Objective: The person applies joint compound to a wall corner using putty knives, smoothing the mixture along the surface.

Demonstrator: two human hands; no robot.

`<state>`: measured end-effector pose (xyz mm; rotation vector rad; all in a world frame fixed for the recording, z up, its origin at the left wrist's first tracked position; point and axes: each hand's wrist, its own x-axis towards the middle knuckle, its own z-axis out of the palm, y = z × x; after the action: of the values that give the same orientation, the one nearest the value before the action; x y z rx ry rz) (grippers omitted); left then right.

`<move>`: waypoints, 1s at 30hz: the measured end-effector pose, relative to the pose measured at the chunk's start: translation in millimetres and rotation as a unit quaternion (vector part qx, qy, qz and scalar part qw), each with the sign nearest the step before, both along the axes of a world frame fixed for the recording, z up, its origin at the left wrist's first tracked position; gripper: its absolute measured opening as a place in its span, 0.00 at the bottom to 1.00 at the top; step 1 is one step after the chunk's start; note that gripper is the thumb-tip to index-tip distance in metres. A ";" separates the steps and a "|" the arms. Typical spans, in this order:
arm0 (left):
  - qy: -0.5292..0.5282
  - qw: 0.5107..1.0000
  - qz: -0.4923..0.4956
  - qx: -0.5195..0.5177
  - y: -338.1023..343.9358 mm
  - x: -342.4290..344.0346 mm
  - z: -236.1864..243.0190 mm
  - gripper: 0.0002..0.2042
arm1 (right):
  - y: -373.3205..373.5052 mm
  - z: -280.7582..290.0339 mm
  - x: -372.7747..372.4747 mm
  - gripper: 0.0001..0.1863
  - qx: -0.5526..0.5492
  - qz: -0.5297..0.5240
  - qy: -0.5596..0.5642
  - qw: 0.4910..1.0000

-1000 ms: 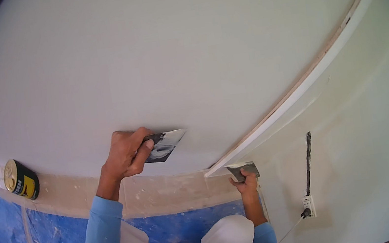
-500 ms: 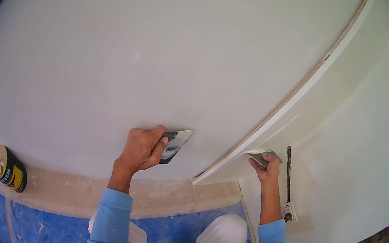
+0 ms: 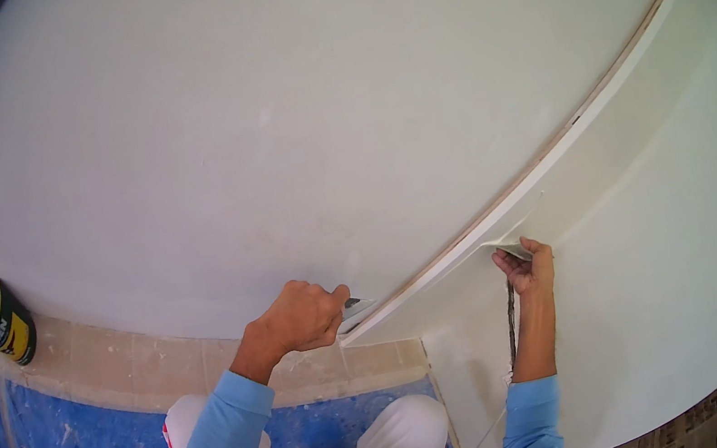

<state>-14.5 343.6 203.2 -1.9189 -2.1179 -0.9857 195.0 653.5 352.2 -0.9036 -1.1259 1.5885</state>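
A: Nearest first. Log the foreground.
B: White-trousered knees [image 3: 410, 427] over a blue sheet [image 3: 87, 445]; beyond its far edge, a tiled border [image 3: 157, 358].
A: Left hand?
B: Left hand [image 3: 305, 316] is curled in a fist, gripping the left scraper [image 3: 356, 308]. Blade is at the large wall's lower right corner, just beside the lower end of the white strip [image 3: 463, 249]. Contact with the wall: cannot tell.
A: Right hand?
B: Right hand [image 3: 530, 269] pinches the right scraper [image 3: 509, 248] between thumb and fingers, at the side wall [image 3: 641, 276], by its edge along the strip. A dark groove [image 3: 511, 326] runs below.
A: Further off?
B: A tin [image 3: 4, 320] at the left end of the tiled border; then the large wall [image 3: 184, 157], with faint pale marks.
A: Step in hand?
B: Judgement: blade work on the surfaces either side of the strip.
A: And the next move calls for?
B: Probably a low, steady blade angle on the left, keeping its corner off the strip; on the right, a light pinch.
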 end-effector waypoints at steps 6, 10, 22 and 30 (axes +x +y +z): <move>-0.003 1.000 0.001 -0.007 -0.3 2.3 5.2 0.03 | 9.0 34.0 4.7 0.14 0.071 0.016 -0.041 0.997; -0.015 1.000 -0.009 0.007 0.0 5.4 7.1 0.03 | 4.6 56.7 0.0 0.16 0.099 0.011 -0.056 0.993; -0.104 0.990 0.071 0.060 10.2 23.5 11.3 0.05 | -50.0 120.4 -24.4 0.16 0.261 -0.063 -0.095 0.959; -0.701 0.694 -0.093 0.134 21.6 50.2 10.4 0.08 | -95.7 72.1 -16.8 0.09 0.514 0.050 -0.095 0.851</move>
<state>35.7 365.2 213.6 -1.1564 -1.8245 -3.3107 178.1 557.8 424.3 -0.2597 -1.8949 0.7307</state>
